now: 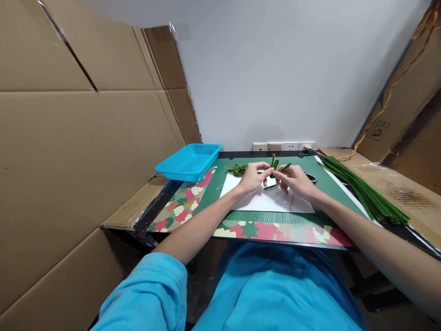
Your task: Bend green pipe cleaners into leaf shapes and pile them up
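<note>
Over a white sheet [241, 202], my left hand [254, 177] and my right hand [295, 180] meet fingertip to fingertip. Between them are green fuzzy pipe cleaners [274, 162], bent into upright loops, with one end sticking out to the right. Both hands are closed in a pinch on these stems. A short green piece [271, 186] shows below the fingers; whether it joins the held stems I cannot tell. A small heap of bent green pipe cleaners [237, 170] lies just beyond my left hand. Partly hidden behind my right hand is a black-rimmed handle [312, 178], perhaps of scissors.
A blue perforated basket [189, 161] stands at the table's back left. Long straight green pipe cleaners [365, 191] lie bundled along the right side. A green mat with a camouflage-patterned border [255, 231] covers the table. Cardboard walls [86, 161] flank it; wall sockets [275, 146] line the back.
</note>
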A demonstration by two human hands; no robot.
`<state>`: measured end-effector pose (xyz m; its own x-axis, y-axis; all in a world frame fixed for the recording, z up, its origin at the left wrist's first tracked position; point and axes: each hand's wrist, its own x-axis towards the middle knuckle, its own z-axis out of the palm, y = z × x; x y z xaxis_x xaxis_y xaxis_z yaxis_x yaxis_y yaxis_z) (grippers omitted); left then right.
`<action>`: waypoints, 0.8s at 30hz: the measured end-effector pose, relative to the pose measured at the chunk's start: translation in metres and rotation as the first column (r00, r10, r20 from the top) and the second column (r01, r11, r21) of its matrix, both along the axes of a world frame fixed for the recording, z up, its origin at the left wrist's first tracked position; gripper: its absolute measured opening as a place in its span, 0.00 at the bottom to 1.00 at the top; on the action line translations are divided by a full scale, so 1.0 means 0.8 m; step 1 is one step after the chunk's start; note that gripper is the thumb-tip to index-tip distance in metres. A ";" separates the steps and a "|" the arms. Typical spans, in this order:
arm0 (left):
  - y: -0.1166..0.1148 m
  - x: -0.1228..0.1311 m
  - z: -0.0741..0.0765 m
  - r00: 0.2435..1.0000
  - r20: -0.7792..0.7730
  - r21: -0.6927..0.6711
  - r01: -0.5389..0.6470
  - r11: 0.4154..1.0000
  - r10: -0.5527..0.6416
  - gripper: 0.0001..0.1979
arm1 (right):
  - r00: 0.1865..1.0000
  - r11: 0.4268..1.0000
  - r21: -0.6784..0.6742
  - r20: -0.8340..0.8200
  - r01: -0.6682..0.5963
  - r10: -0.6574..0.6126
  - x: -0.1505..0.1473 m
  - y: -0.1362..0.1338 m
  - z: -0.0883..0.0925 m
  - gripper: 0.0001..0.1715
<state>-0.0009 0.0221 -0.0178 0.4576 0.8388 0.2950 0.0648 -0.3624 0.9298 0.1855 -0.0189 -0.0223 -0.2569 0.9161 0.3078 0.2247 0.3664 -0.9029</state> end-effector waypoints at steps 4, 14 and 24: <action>-0.002 0.000 -0.003 1.000 -0.030 0.019 0.000 1.000 0.001 0.25 | 0.993 0.992 0.049 -0.029 0.112 -0.111 -0.003 -0.002 -0.001 0.29; -0.004 0.002 -0.003 0.999 -0.041 -0.016 -0.021 1.000 0.020 0.24 | 0.996 0.995 0.049 -0.011 0.091 -0.091 -0.004 0.001 -0.004 0.20; -0.003 0.002 -0.001 0.997 -0.071 -0.088 0.012 0.996 -0.019 0.21 | 0.991 0.999 -0.017 -0.124 0.045 -0.047 -0.007 0.003 0.002 0.23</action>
<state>0.0006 0.0194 -0.0183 0.4882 0.8526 0.1863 0.1278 -0.2810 0.9512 0.1801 -0.0169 -0.0205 -0.1753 0.9305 0.3215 0.1269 0.3452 -0.9299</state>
